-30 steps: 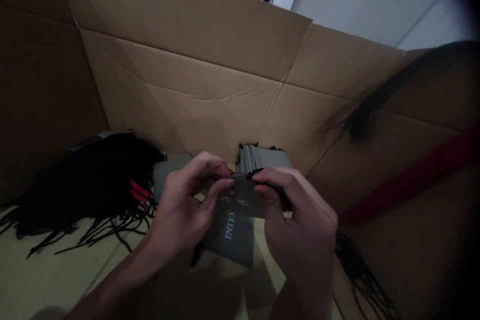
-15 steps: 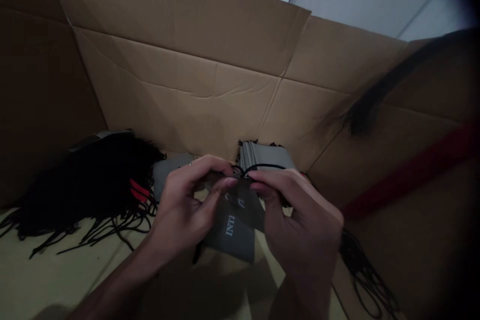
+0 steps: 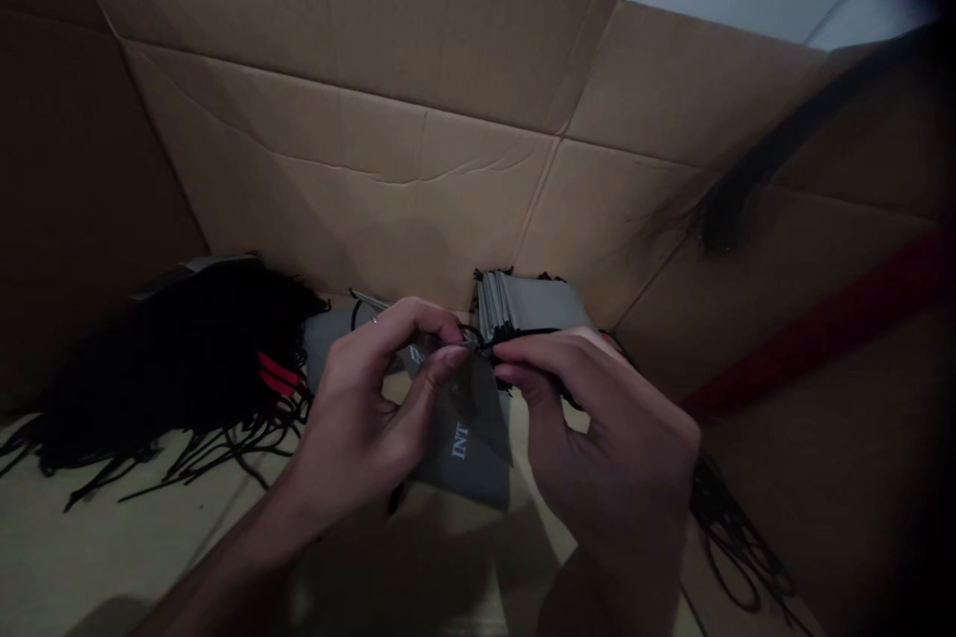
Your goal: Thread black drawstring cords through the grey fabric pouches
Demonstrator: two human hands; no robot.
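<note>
A grey flat bag (image 3: 470,458) with white letters "INT" hangs below my fingers; the rest of its lettering is hidden. My left hand (image 3: 380,408) pinches the bag's top edge between thumb and forefinger. Opposite it, my right hand (image 3: 597,428) is closed on a black cord (image 3: 527,332) where it meets that edge. The fingertips of both hands are almost touching. Whether the cord runs through a hole is too small to tell.
Behind my hands stands a stack of grey bags (image 3: 542,304) with black cord ends. A large heap of black cords (image 3: 186,368) lies left, with red bands (image 3: 278,375). More looped black cord (image 3: 739,537) lies right. Cardboard walls (image 3: 336,139) rise at the back and sides.
My right hand has drawn slightly right, and the cord's arch between the hands looks flatter. The bag has tilted a little. The view has shifted slightly.
</note>
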